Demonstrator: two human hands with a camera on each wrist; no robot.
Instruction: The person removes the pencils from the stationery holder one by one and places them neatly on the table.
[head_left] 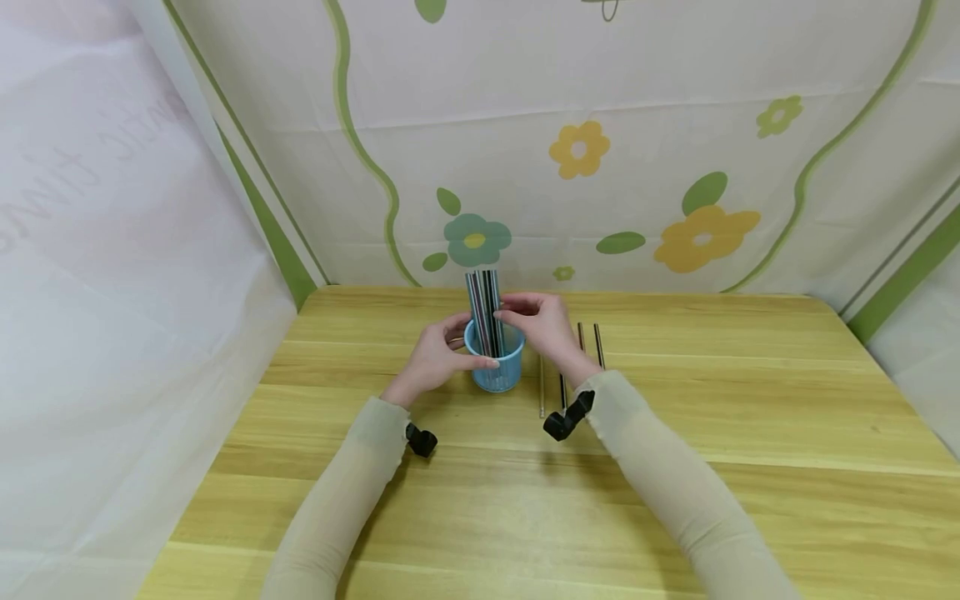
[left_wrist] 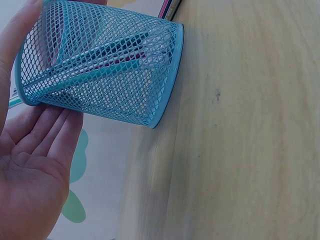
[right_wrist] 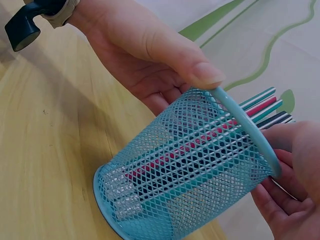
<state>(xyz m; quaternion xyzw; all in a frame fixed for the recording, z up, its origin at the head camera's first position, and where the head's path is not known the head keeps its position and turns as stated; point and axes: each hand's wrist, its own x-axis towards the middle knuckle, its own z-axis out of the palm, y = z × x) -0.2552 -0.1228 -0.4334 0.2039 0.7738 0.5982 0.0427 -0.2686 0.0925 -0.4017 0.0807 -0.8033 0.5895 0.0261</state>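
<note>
Likely mostly done: left hand (head_left: pixel 431 358) grips mesh cup (head_left: pixel 504 377), right hand (head_left: pixel 549 327) pinches pencils (head_left: pixel 483 308) inside; loose pencils (head_left: pixel 542 390) remain toward the counter's (head_left: pixel 495 517) right edge.

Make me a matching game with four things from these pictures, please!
Things:
1. Round blue mesh cup
2. Bundle of slim striped pencils
3. Loose thin pencils
4. Teal flower with a yellow middle

Where or how:
A. Lying on the light wooden table, right of the cup
B. Printed on the pale cloth behind the table
C. Gripped by the person's left hand
D. Standing inside the cup

Right pairs: 1-C, 2-D, 3-A, 4-B
</note>
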